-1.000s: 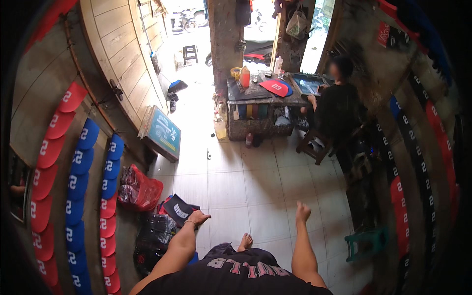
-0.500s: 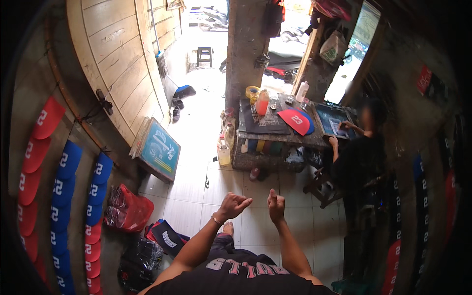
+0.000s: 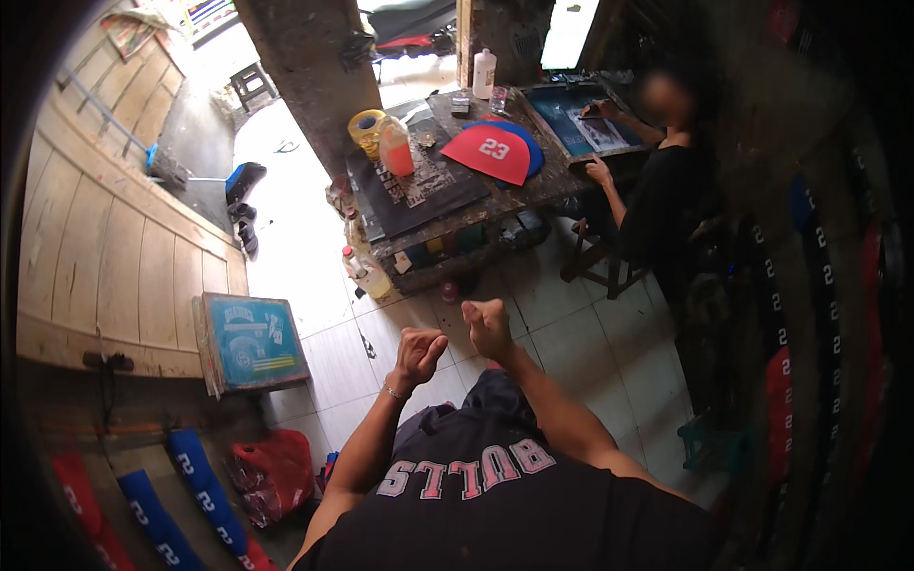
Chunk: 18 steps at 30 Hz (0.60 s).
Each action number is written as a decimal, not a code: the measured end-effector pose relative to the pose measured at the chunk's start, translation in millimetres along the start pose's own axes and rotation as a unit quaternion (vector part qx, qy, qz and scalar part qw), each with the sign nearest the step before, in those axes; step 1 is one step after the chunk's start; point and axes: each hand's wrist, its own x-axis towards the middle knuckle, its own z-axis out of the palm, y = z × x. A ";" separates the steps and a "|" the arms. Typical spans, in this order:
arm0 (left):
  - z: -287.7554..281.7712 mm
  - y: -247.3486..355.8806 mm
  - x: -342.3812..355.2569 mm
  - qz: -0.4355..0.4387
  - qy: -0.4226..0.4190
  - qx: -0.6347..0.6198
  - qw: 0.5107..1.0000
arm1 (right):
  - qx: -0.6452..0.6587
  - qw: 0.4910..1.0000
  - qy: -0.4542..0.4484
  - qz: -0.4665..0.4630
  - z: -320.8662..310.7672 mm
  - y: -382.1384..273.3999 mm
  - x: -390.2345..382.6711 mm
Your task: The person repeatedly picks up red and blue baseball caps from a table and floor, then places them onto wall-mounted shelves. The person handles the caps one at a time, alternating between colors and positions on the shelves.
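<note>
My left hand [image 3: 420, 355] and my right hand [image 3: 487, 325] are raised side by side in front of my body. Both are curled into loose fists, a small gap apart, with nothing visible in either. A bracelet circles my left wrist. Beyond them stands a dark worktable [image 3: 495, 204]; neither hand touches it. On its top a red fabric cap panel [image 3: 476, 162] with a white printed number overlaps a blue panel [image 3: 536, 152]. Left of these lie a dark printed sheet [image 3: 419, 195], a bottle of orange-red liquid [image 3: 396, 152] and a yellow tape roll [image 3: 367, 128].
A co-worker [image 3: 657, 205] sits at the table's right, hands at a framed printing screen [image 3: 571, 119]. Another framed screen [image 3: 252, 338] leans by the wooden door [image 3: 114, 252]. Bottles [image 3: 366, 273] stand by the table's left leg. A red bag [image 3: 274, 471] and hanging panels [image 3: 205, 490] are at lower left.
My view has turned right and come nearer the table. My hands have drawn closer together, and the right fingers, earlier with the thumb raised, are curled in.
</note>
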 end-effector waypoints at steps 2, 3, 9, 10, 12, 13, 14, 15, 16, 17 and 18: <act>7.3 -33.4 15.3 -0.044 -0.013 0.020 0.999 | 0.006 1.000 0.013 0.013 -17.5 18.7 49.8; 8.4 -40.9 28.5 -0.055 -0.011 0.017 0.998 | 0.011 1.000 0.016 0.020 -26.0 31.0 75.3; 28.6 -18.0 178.1 0.002 -0.026 -0.062 0.998 | 0.044 0.956 0.109 0.268 -62.9 245.7 185.5; 34.7 -17.7 202.1 0.011 -0.036 -0.069 0.997 | 0.077 0.924 0.140 0.347 -76.3 278.4 198.2; 44.4 -30.9 229.0 -0.022 -0.056 -0.057 0.997 | 0.329 0.724 0.213 0.567 -114.7 291.1 239.1; 46.3 -36.5 239.1 -0.055 -0.050 -0.043 0.996 | 0.369 0.682 0.252 0.579 -130.2 318.0 250.9; 46.5 -43.0 246.5 -0.086 -0.043 -0.027 0.995 | 0.407 0.637 0.289 0.587 -140.9 349.1 261.4; 45.9 -49.9 251.3 -0.115 -0.036 -0.009 0.993 | 0.393 0.633 0.315 0.588 -147.7 371.1 272.9; 44.0 -55.5 254.5 -0.139 -0.014 -0.003 0.990 | 0.379 0.627 0.342 0.588 -152.3 390.1 282.7; 41.6 -59.3 259.3 -0.164 -0.002 0.010 0.986 | 0.365 0.623 0.368 0.586 -157.4 407.9 293.6; 39.4 -61.5 260.2 -0.191 0.018 0.023 0.981 | 0.357 0.610 0.373 0.601 -160.2 424.9 304.1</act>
